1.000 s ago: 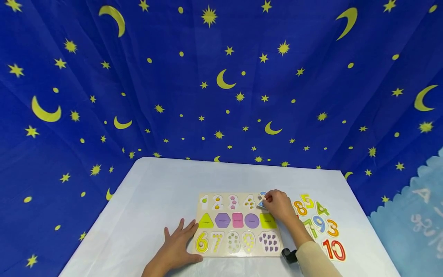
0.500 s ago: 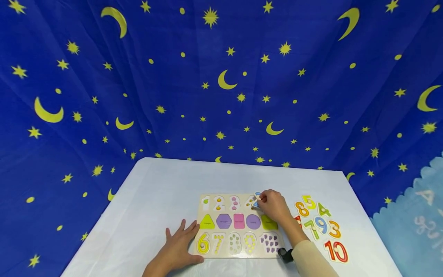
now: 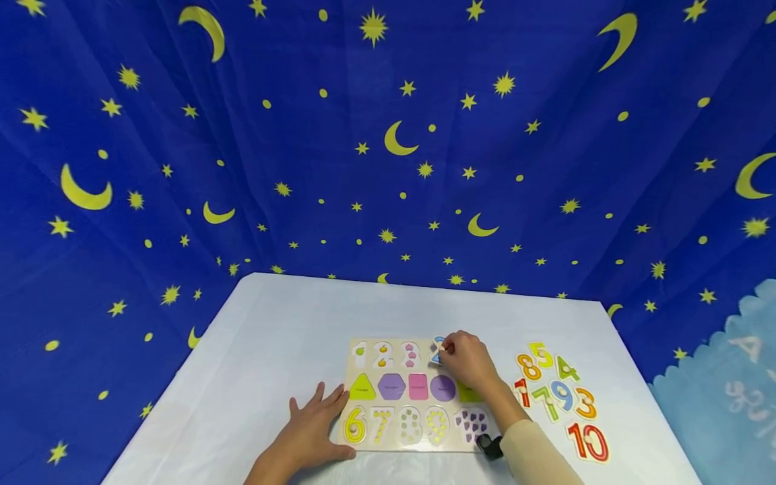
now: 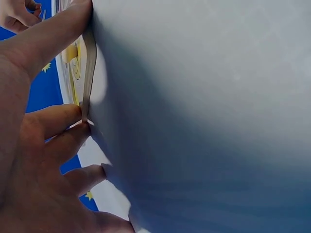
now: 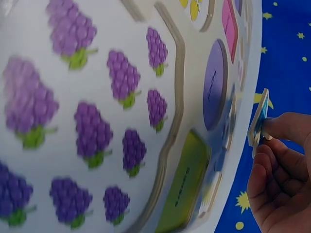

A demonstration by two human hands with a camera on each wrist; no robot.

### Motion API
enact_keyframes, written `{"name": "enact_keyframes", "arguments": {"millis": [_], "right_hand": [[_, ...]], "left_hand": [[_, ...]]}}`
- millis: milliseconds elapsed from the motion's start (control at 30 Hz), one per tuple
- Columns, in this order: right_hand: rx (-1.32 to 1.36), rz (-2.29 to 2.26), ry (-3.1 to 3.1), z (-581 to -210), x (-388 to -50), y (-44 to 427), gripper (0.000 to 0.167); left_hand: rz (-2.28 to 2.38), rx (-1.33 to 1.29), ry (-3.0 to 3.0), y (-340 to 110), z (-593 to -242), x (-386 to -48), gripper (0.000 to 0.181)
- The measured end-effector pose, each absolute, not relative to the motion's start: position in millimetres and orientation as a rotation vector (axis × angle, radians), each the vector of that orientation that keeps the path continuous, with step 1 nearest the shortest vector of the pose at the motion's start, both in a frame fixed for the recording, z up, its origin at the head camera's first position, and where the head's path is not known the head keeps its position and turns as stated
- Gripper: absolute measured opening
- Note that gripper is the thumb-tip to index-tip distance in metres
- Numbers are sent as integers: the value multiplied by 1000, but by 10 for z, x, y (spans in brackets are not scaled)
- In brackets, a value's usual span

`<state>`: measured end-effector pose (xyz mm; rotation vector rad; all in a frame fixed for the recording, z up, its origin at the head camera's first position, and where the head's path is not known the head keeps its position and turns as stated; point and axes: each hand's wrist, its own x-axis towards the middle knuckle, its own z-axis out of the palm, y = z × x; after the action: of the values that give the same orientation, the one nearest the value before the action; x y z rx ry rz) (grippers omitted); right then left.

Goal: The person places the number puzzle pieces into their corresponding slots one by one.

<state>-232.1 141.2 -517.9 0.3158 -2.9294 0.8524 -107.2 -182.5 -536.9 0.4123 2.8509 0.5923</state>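
The person's right hand (image 3: 469, 360) pinches a thin blue-and-white wooden number piece (image 3: 437, 351), seemingly a 2, between thumb and fingertips, while the left hand (image 3: 312, 431), its fingers spread and extended, rests against the left edge of the flat cream wooden puzzle board (image 3: 388, 448). Held clear above the right-hand part of the top row, the piece has its long axis pointing roughly away from the person, much like the two-shaped recess (image 3: 383, 355), which lies leftward beyond the three-shaped recess (image 3: 410, 355), nearer the left fingertips.
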Motion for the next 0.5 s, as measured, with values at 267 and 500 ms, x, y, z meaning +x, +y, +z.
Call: {"name": "enact_keyframes", "arguments": {"millis": [267, 500], "right_hand": [[365, 835, -2922, -5206, -2318, 1327, 13], [424, 830, -2923, -5241, -2302, 1244, 12]], "left_hand": [[578, 430, 2865, -1818, -5331, -1080, 105], [574, 435, 2872, -1828, -5351, -1056, 105]]}}
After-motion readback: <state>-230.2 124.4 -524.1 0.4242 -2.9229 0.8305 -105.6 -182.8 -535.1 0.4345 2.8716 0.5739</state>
